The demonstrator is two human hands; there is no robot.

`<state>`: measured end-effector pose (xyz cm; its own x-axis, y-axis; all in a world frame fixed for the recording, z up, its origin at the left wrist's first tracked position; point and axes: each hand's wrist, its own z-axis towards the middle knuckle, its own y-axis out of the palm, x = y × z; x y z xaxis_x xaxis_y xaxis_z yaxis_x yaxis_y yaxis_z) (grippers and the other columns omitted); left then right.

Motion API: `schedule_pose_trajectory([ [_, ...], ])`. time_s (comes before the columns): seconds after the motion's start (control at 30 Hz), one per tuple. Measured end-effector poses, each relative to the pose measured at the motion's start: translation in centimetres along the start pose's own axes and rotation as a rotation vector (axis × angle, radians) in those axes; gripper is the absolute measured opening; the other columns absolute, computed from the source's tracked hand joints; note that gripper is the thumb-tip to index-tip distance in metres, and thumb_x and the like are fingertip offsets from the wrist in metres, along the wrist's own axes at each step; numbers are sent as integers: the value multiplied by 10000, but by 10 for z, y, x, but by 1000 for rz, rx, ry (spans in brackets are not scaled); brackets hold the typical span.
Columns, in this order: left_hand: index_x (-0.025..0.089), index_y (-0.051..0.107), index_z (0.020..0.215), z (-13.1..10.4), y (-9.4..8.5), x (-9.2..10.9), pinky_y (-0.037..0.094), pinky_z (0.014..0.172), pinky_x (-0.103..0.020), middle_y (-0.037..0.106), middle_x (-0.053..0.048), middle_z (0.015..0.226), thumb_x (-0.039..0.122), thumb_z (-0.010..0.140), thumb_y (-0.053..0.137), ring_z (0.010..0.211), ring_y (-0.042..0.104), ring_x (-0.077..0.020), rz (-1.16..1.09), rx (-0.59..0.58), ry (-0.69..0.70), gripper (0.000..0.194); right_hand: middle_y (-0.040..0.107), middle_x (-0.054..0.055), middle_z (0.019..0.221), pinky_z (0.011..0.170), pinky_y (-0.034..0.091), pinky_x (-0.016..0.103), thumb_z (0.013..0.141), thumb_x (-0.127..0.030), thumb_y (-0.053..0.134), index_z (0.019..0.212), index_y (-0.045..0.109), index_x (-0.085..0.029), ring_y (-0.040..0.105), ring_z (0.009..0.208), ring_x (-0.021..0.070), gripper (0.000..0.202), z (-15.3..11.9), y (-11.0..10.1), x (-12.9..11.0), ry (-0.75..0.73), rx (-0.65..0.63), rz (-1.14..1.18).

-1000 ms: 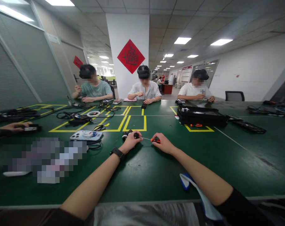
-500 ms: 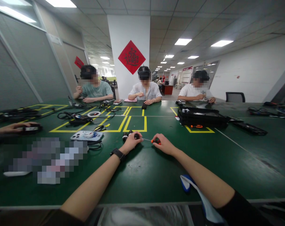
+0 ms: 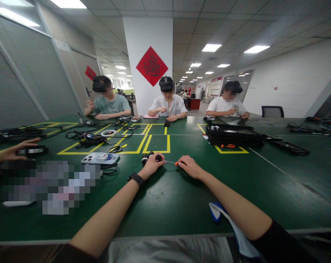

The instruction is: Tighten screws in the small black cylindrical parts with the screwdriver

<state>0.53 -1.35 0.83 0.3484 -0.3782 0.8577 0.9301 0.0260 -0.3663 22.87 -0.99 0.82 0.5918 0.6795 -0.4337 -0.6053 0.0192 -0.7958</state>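
Note:
Near the middle of the green table (image 3: 160,215), my left hand (image 3: 152,165) is closed on a small black device (image 3: 145,158) with pale round parts. My right hand (image 3: 191,167) grips an orange-and-black screwdriver (image 3: 176,164). The thin metal shaft points left, and its tip meets the side of the device at my left fingers. Exactly where the tip sits is too small to tell. My fingers cover most of the screwdriver handle and part of the device.
Phones (image 3: 100,158) and cables lie to the left, beside another person's hands (image 3: 17,149). Stacked black trays (image 3: 233,135) and an orange tool (image 3: 227,146) are at the right. A blue-and-white strap (image 3: 216,213) lies near my right forearm. Three people sit opposite.
My right fingers have shifted around the screwdriver, covering more of its handle. At the left, the other person's hand has lifted from the dark object and a second hand has come into view.

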Motion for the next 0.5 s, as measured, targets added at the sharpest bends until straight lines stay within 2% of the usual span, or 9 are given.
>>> schedule_pose_trajectory([
  [0.1, 173, 568, 759, 0, 0, -1, 417, 638, -229, 575, 12, 735, 274, 617, 635, 670, 521, -108, -6, 0, 0, 187, 573, 39, 832, 772, 349, 307, 856, -290, 429, 818, 607, -183, 471, 833, 158, 212, 0, 0, 1, -18, 8, 6],
  [0.27, 170, 566, 760, 0, -1, 0, 415, 615, -232, 566, 9, 722, 309, 620, 639, 650, 511, -109, 1, -11, -9, 210, 561, 36, 850, 760, 355, 304, 772, -283, 553, 811, 585, -181, 467, 831, 164, 114, 0, -2, -1, -44, 45, 10],
  [0.37, 169, 565, 756, -1, -1, 1, 414, 622, -230, 569, 7, 732, 316, 621, 639, 667, 517, -110, 3, -4, 2, 213, 557, 36, 855, 754, 361, 302, 729, -276, 600, 811, 563, -178, 466, 833, 168, 133, -1, -3, -3, -52, 66, 18],
  [0.5, 167, 564, 775, -1, 0, 0, 394, 547, -213, 563, 11, 717, 331, 629, 628, 598, 492, -95, 13, -10, -22, 229, 559, 35, 858, 747, 369, 296, 725, -285, 607, 827, 556, -177, 472, 829, 165, 157, -2, -3, -4, -37, 64, 25],
])
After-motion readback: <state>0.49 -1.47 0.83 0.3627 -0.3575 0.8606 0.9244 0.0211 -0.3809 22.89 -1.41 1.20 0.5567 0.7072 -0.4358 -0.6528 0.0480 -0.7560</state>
